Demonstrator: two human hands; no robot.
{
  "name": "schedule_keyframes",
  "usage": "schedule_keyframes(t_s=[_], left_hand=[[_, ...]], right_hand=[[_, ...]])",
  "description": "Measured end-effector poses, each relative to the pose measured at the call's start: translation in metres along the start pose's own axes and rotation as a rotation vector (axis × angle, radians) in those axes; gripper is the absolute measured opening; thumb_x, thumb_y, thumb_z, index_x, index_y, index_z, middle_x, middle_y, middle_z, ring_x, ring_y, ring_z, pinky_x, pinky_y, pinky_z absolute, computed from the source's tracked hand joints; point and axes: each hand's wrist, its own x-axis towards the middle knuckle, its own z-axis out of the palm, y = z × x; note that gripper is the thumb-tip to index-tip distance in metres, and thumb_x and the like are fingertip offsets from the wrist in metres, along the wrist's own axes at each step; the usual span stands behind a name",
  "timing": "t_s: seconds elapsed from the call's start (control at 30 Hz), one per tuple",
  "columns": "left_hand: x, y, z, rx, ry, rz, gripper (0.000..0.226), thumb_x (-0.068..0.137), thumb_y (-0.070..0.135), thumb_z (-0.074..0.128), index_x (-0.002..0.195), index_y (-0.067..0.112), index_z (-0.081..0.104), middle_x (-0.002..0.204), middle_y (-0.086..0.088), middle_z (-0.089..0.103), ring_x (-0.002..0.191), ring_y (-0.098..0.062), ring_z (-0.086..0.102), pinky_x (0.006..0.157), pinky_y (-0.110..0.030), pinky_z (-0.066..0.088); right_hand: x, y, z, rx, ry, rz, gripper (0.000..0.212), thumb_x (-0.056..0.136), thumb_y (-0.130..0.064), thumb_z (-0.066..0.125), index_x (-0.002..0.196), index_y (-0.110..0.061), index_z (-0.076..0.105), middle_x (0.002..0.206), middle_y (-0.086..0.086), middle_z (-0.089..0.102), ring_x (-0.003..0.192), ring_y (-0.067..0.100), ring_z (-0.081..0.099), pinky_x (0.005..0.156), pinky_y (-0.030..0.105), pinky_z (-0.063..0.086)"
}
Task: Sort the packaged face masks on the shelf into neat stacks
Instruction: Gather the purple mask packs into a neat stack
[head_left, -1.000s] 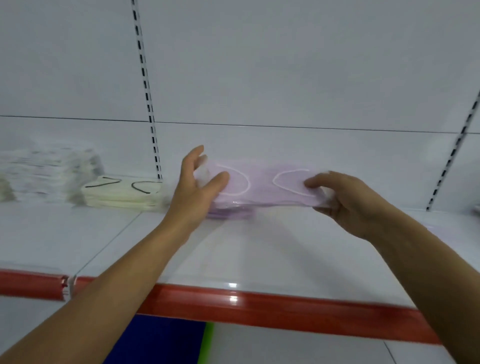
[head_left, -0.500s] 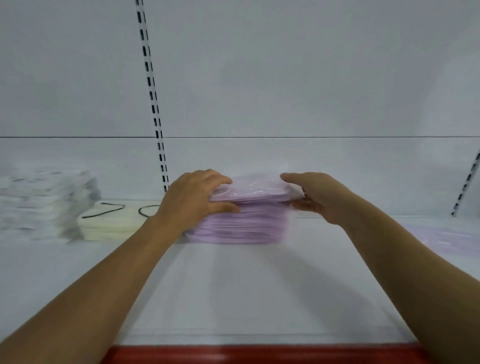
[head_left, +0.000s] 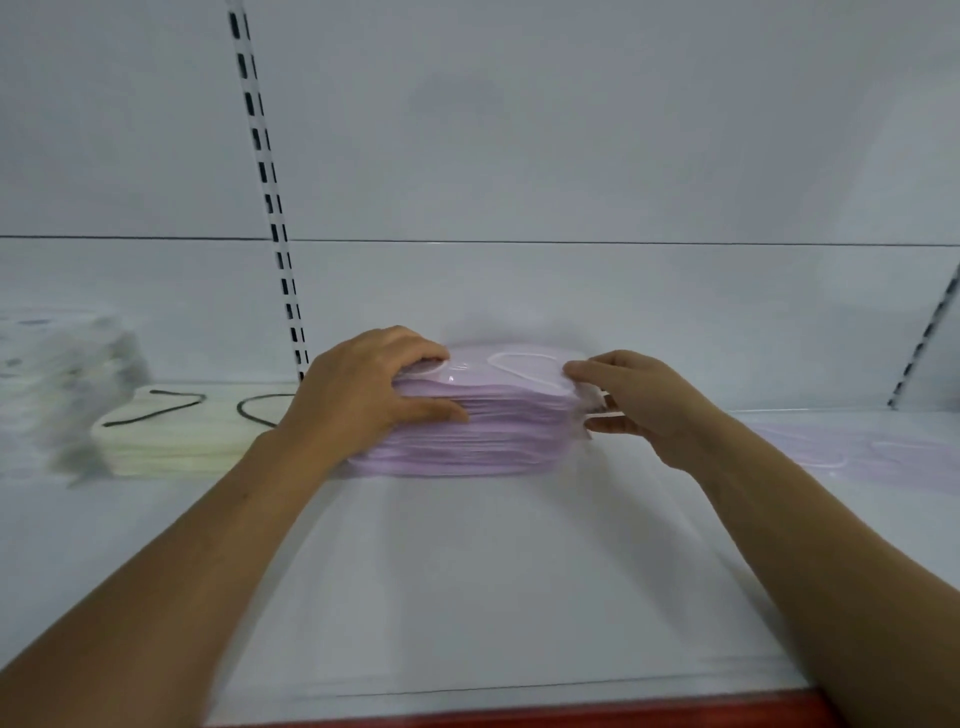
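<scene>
One purple mask stack (head_left: 493, 439) between left hand (head_left: 363, 389) and right hand (head_left: 649, 405), each gripping one end.

On the shelf (head_left: 467, 571), a lilac mask stack (head_left: 498, 439), left hand (head_left: 363, 387) and right hand (head_left: 652, 408) at its opposite ends

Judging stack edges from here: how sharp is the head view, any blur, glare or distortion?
Head view: purple mask stack, left hand and right hand gripping it look fairly sharp; white stack far left is smeared; small glare spot on the top wrapper; slotted upright leans from wide-angle distortion; lighting even, shadows soft.
</scene>
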Motion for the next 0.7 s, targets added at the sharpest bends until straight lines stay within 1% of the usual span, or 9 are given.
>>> schedule_keyframes(t_s=[0.1,0.2,0.27,0.33,0.37,0.47,0.53,0.63,0.7], left_hand=[[-0.002,0.004,-0.001,0.082,0.017,0.038,0.079,0.063,0.087,0.049,0.112,0.029,0.069,0.112,0.017,0.065,0.101,-0.007,0.058,0.078,-0.019,0.038],[-0.004,0.013,0.000,0.187,0.091,0.091,0.077,0.069,0.085,0.046,0.108,0.024,0.071,0.107,0.012,0.069,0.095,-0.013,0.063,0.075,-0.026,0.043],[-0.003,0.020,0.001,0.259,0.118,0.111,0.076,0.073,0.084,0.042,0.105,0.022,0.071,0.104,0.009,0.069,0.091,-0.017,0.065,0.073,-0.030,0.047],[-0.001,0.023,0.003,0.298,0.102,0.088,0.078,0.075,0.086,0.036,0.103,0.022,0.071,0.100,0.009,0.069,0.087,-0.018,0.065,0.072,-0.031,0.047],[0.000,0.023,0.005,0.303,0.106,0.068,0.079,0.075,0.087,0.035,0.102,0.022,0.071,0.098,0.009,0.069,0.085,-0.018,0.065,0.071,-0.031,0.047],[0.001,0.023,0.007,0.290,0.123,0.011,0.078,0.072,0.087,0.038,0.099,0.023,0.071,0.095,0.010,0.069,0.084,-0.018,0.064,0.069,-0.031,0.048],[0.000,0.024,0.009,0.287,0.131,0.008,0.076,0.071,0.087,0.040,0.098,0.023,0.072,0.095,0.010,0.068,0.084,-0.018,0.064,0.069,-0.030,0.046],[-0.004,0.023,0.011,0.291,0.153,-0.015,0.076,0.069,0.087,0.041,0.101,0.025,0.072,0.098,0.010,0.069,0.088,-0.018,0.065,0.070,-0.030,0.046],[-0.008,0.021,0.012,0.287,0.155,-0.034,0.079,0.067,0.088,0.042,0.109,0.026,0.071,0.105,0.010,0.069,0.094,-0.018,0.065,0.075,-0.031,0.048]], right_hand=[[-0.002,0.000,-0.001,0.020,0.004,0.003,0.033,0.089,-0.032,0.069,0.112,-0.008,0.064,0.106,0.005,0.069,0.084,0.016,0.067,0.069,0.026,0.058],[-0.007,-0.002,-0.006,0.060,-0.005,0.009,0.034,0.091,-0.036,0.067,0.110,-0.008,0.063,0.107,0.006,0.069,0.086,0.018,0.068,0.072,0.028,0.059],[-0.009,-0.005,-0.011,0.013,0.047,-0.021,0.040,0.090,-0.041,0.067,0.113,-0.009,0.061,0.110,0.006,0.067,0.093,0.019,0.066,0.079,0.030,0.058],[-0.012,-0.005,-0.016,-0.167,0.158,-0.152,0.053,0.086,-0.053,0.066,0.121,-0.015,0.056,0.118,-0.003,0.059,0.103,0.014,0.057,0.092,0.033,0.051],[-0.014,-0.004,-0.016,-0.257,0.187,-0.278,0.059,0.083,-0.058,0.065,0.126,-0.019,0.054,0.123,-0.008,0.054,0.111,0.011,0.051,0.098,0.031,0.045],[-0.026,0.007,-0.006,-0.513,0.031,-0.611,0.067,0.078,-0.057,0.070,0.135,-0.028,0.051,0.139,-0.013,0.044,0.130,0.005,0.034,0.105,0.020,0.028],[-0.022,0.019,0.002,-0.620,-0.001,-0.684,0.059,0.081,-0.052,0.071,0.132,-0.028,0.056,0.141,-0.011,0.046,0.132,0.009,0.036,0.105,0.019,0.030],[-0.012,0.026,0.007,-0.546,0.105,-0.687,0.039,0.085,-0.048,0.069,0.119,-0.028,0.065,0.126,-0.011,0.058,0.120,0.013,0.050,0.101,0.030,0.042],[-0.008,0.026,0.009,-0.523,0.130,-0.687,0.034,0.086,-0.048,0.068,0.114,-0.029,0.066,0.121,-0.011,0.060,0.114,0.013,0.054,0.096,0.032,0.045]])
